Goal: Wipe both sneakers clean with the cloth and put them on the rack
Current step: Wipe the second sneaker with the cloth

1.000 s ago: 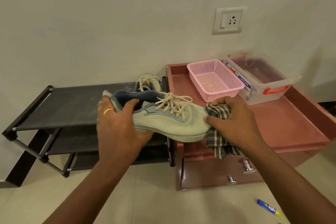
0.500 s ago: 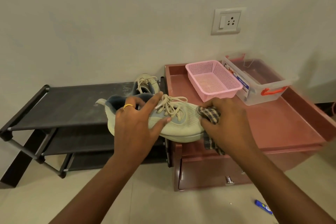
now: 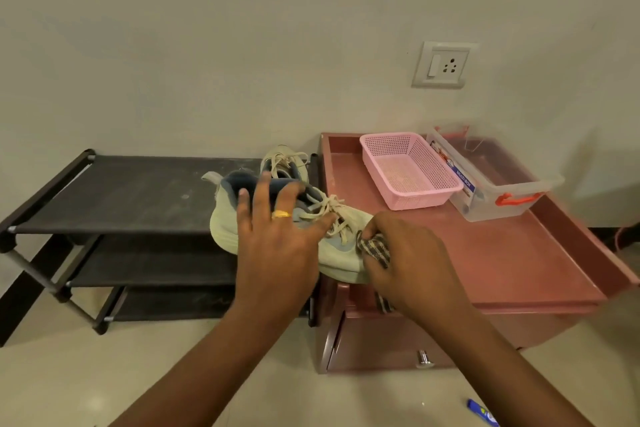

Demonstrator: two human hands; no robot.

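At frame centre the left hand [image 3: 277, 243] lies over a pale green sneaker [image 3: 341, 255], fingers spread across its blue collar and thumb on the laces. Just right of it, the right hand [image 3: 412, 263] grips a checked cloth [image 3: 375, 248] against the sneaker's toe. Behind them a second sneaker [image 3: 284, 159] sits on the top shelf of the black rack [image 3: 138, 198] at left. At right, a reddish cabinet [image 3: 502, 263] bears a pink basket [image 3: 408, 166] and a clear box [image 3: 498, 191].
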